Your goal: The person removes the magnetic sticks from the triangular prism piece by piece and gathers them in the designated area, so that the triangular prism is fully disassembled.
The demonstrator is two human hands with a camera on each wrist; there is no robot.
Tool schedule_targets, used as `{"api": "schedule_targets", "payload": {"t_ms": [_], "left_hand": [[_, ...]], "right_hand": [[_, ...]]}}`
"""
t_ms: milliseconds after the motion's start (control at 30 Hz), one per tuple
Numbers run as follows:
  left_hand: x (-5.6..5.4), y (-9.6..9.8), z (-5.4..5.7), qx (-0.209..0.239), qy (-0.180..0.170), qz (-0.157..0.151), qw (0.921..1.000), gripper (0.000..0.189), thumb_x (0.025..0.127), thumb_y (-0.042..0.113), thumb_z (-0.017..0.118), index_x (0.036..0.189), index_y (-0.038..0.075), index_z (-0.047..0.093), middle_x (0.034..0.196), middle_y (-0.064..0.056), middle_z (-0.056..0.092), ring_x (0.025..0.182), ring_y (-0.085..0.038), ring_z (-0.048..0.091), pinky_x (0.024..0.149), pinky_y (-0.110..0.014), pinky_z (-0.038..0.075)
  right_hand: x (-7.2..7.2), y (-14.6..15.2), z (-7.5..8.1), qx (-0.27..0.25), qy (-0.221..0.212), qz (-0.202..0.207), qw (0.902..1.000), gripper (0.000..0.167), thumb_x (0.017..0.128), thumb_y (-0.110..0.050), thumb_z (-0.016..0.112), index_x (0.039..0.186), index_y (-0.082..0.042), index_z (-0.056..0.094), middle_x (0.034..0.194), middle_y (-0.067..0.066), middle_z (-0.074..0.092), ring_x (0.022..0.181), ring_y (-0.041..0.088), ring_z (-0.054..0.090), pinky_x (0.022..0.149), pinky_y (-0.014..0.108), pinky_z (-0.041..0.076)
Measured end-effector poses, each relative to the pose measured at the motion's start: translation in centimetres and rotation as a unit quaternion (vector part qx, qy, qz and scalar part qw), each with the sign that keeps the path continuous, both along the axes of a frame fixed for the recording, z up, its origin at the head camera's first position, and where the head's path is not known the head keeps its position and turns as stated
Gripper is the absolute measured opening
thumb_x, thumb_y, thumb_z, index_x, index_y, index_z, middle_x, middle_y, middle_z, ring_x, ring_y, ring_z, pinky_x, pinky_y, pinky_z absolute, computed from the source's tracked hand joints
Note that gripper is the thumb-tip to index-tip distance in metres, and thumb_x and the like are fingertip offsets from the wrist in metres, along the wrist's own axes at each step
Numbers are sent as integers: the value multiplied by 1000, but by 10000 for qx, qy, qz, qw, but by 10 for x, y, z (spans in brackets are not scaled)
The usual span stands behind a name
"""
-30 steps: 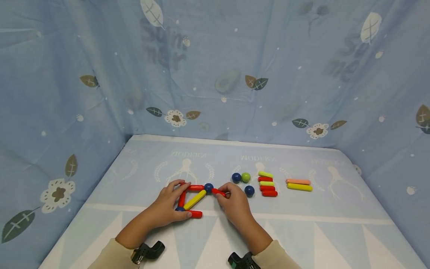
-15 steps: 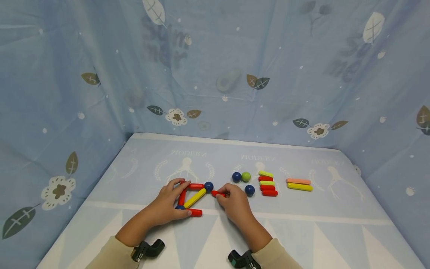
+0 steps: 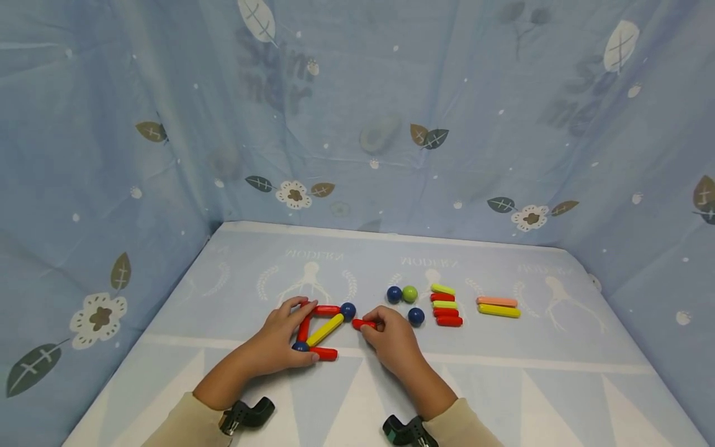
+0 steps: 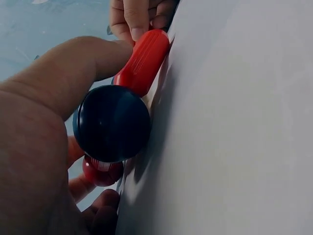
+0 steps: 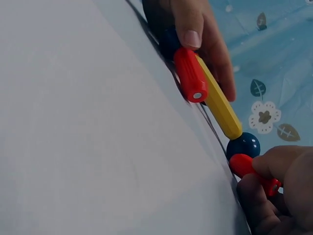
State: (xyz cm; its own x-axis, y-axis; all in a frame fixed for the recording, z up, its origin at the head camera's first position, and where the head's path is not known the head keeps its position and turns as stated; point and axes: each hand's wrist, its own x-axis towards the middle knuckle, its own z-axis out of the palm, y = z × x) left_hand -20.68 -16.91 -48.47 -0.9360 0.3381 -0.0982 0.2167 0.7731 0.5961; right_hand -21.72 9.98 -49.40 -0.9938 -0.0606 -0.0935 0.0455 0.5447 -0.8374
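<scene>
My left hand (image 3: 274,341) holds the left side of a flat frame of magnetic rods and balls, thumb on the lower red rod (image 3: 327,354), fingers at the upper left corner. A yellow rod (image 3: 325,330) slants from the lower blue ball (image 3: 300,347) to the upper right blue ball (image 3: 348,311). In the right wrist view the lower red rod (image 5: 190,76) shows a round metal tip. Between thumb and fingers, my right hand (image 3: 393,338) pinches a short red magnetic rod (image 3: 358,323), its free end close to the upper right ball.
Right of my right hand lie two blue balls (image 3: 416,316) and a green ball (image 3: 410,293). Beyond them is a column of short red and lime rods (image 3: 445,305). A long orange rod (image 3: 497,302) and yellow rod (image 3: 499,311) lie farther right. A patterned curtain (image 3: 357,124) surrounds the table.
The pinched red rod has dropped slightly toward me, from against the upper right blue ball to just below it. My left hand and the frame stay nearly in place.
</scene>
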Motion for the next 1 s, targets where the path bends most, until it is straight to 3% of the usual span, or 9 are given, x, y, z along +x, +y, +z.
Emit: {"api": "schedule_targets", "payload": {"t_ms": [200, 367, 633, 867, 1000], "left_hand": [[1, -1, 5, 89, -268, -172, 9995, 104, 78, 41, 85, 166, 26, 31, 172, -6, 17, 145, -38, 31, 106, -69, 47], [0, -4, 5, 73, -432, -142, 9989, 103, 80, 40, 86, 166, 30, 30, 172, -3, 15, 147, -36, 31, 107, -70, 45], [-2, -11, 3, 153, -428, -221, 9987, 105, 79, 44, 89, 166, 28, 32, 172, -4, 18, 148, -39, 31, 110, -74, 40], [-4, -14, 2, 181, -389, -275, 9987, 105, 79, 45, 89, 165, 29, 33, 172, -3, 18, 149, -39, 30, 110, -73, 40], [-6, -14, 0, 162, -367, -273, 9988, 106, 78, 48, 90, 165, 29, 33, 171, -3, 19, 149, -39, 30, 110, -74, 40]], "right_hand": [[3, 9, 0, -51, -23, 230, 9997, 8, 96, -21, 76, 104, -22, 73, 92, 0, 62, 85, 19, 57, 67, 26, 50], [5, 14, 0, -142, -109, 387, 9991, 9, 96, -21, 77, 104, -21, 74, 86, 1, 61, 80, 19, 56, 61, 25, 47], [14, 32, 5, -512, -705, 536, 9948, 13, 96, -21, 77, 108, -19, 73, 88, -1, 71, 78, 20, 62, 66, 28, 53], [20, 57, 9, -510, -903, 553, 9931, 19, 92, -24, 82, 106, -18, 71, 84, 2, 69, 74, 20, 59, 63, 26, 49], [23, 71, 8, -623, -949, 592, 9918, 19, 93, -23, 81, 107, -15, 71, 87, 1, 72, 77, 19, 64, 68, 27, 54]]}}
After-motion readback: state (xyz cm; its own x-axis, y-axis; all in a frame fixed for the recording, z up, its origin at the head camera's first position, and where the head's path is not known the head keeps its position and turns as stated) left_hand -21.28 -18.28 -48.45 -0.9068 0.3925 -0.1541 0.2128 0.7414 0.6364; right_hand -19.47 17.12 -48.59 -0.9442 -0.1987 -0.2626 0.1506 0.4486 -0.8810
